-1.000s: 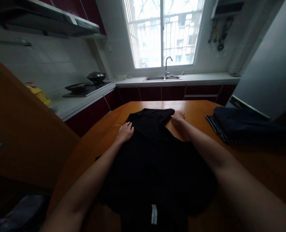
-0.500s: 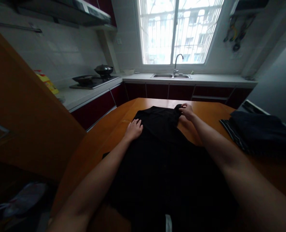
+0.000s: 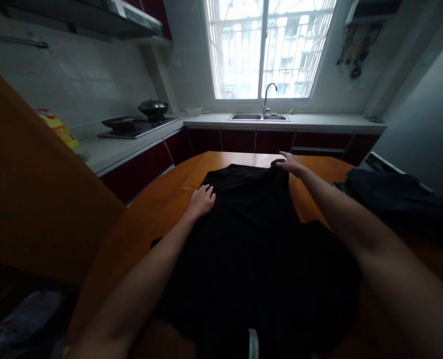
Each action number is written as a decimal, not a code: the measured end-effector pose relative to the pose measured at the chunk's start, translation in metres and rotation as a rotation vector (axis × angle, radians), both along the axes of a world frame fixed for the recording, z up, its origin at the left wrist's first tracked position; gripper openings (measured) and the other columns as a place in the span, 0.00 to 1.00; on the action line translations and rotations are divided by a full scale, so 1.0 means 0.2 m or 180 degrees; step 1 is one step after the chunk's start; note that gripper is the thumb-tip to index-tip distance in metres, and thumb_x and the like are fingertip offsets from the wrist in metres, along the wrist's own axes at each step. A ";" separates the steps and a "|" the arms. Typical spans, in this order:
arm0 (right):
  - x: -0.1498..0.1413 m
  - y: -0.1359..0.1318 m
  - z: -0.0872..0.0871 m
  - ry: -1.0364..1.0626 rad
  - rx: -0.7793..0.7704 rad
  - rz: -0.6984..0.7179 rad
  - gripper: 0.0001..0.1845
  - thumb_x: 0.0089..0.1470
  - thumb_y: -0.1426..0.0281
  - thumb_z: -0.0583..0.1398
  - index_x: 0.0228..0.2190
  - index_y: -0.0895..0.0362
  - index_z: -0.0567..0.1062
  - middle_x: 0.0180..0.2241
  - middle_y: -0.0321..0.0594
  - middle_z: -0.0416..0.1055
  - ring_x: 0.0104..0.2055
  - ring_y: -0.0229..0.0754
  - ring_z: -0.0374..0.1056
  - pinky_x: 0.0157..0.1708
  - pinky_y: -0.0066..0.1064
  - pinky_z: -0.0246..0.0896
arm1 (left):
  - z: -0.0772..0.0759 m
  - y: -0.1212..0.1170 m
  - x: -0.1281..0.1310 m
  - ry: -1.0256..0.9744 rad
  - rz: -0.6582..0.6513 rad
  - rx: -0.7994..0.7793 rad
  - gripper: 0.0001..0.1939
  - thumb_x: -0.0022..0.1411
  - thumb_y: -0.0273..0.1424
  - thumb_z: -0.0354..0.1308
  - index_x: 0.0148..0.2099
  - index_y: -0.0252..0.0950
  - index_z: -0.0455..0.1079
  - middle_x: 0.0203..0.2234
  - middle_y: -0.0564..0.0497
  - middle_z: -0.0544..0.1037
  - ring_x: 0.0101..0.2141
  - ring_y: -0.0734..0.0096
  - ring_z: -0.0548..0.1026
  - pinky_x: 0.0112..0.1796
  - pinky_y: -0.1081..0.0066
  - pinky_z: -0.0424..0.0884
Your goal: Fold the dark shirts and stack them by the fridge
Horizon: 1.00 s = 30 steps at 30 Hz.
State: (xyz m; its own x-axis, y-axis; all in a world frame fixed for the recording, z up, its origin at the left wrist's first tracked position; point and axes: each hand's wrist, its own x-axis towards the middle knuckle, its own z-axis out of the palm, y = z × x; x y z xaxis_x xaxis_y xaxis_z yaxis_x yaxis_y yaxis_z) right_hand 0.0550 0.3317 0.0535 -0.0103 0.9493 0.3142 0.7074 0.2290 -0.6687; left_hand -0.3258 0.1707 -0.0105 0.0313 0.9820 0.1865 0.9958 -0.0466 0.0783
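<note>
A black shirt [image 3: 243, 239] lies spread over the wooden table, its hem at the far side and a white label [image 3: 253, 343] close to me. My left hand [image 3: 202, 201] rests flat on the shirt's left edge, fingers stretched out. At the far right corner of the hem is my right hand [image 3: 289, 163], its forefinger and thumb apart. A small curled bit of the black cloth shows between them, touching the thumb. The dark cloth hides most of its own folds.
Folded dark clothes [image 3: 389, 194] with a striped piece lie on the table [image 3: 161, 204] at right. Beyond the table are a sink [image 3: 258, 117] and a stove [image 3: 139, 127] with pans. A wooden panel [image 3: 38, 174] stands at left.
My right hand has drawn the far right corner of the shirt outward and flatter, and its fingers have spread. My left hand stays on the left edge. The camera view has shifted a little.
</note>
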 end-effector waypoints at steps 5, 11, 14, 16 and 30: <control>0.10 -0.36 -0.15 -0.0415 -0.0090 0.0031 0.21 0.54 0.74 0.58 0.50 0.64 0.76 0.52 0.55 0.73 0.57 0.52 0.67 0.60 0.39 0.57 | -0.01 0.01 -0.01 0.0006 -0.0034 0.0047 0.27 0.74 0.40 0.41 0.68 0.34 0.62 0.67 0.42 0.62 0.67 0.56 0.60 0.64 0.58 0.56; 0.40 -1.13 -0.34 -0.1294 0.0095 -0.0187 0.19 0.60 0.65 0.56 0.49 0.60 0.75 0.48 0.54 0.72 0.52 0.54 0.69 0.54 0.43 0.63 | -0.03 0.04 -0.03 -0.0051 -0.0028 0.0049 0.28 0.73 0.40 0.41 0.68 0.33 0.62 0.68 0.42 0.62 0.67 0.55 0.59 0.65 0.56 0.56; 0.49 -1.46 -0.37 -0.1528 -0.0015 -0.0343 0.20 0.62 0.62 0.55 0.52 0.58 0.72 0.46 0.51 0.72 0.45 0.53 0.71 0.43 0.42 0.66 | -0.03 0.04 -0.03 -0.0089 -0.0006 0.0097 0.28 0.73 0.40 0.41 0.68 0.34 0.63 0.67 0.43 0.62 0.67 0.55 0.59 0.65 0.55 0.56; 0.51 -1.61 -0.36 -0.1536 -0.0135 -0.0394 0.19 0.64 0.64 0.54 0.54 0.56 0.69 0.46 0.49 0.73 0.41 0.50 0.73 0.38 0.38 0.65 | -0.01 0.03 -0.02 -0.0087 0.0004 0.0126 0.28 0.73 0.39 0.41 0.67 0.34 0.64 0.67 0.42 0.63 0.66 0.55 0.60 0.65 0.55 0.57; 0.92 -1.95 -0.25 -0.2010 -0.0488 -0.0882 0.11 0.65 0.67 0.54 0.43 0.55 0.75 0.45 0.46 0.70 0.37 0.45 0.73 0.33 0.33 0.59 | 0.10 -0.40 0.24 0.0033 -0.1076 -0.0136 0.29 0.73 0.44 0.43 0.71 0.41 0.58 0.69 0.44 0.58 0.69 0.51 0.53 0.64 0.44 0.53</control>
State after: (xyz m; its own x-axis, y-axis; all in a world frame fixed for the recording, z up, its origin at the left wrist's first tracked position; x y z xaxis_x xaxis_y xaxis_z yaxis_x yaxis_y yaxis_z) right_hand 0.2384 -0.0583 0.0030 0.1021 0.9764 0.1905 0.9894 -0.0797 -0.1216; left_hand -0.2770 0.0916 0.0095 0.3582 0.9226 0.1432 0.9253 -0.3713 0.0772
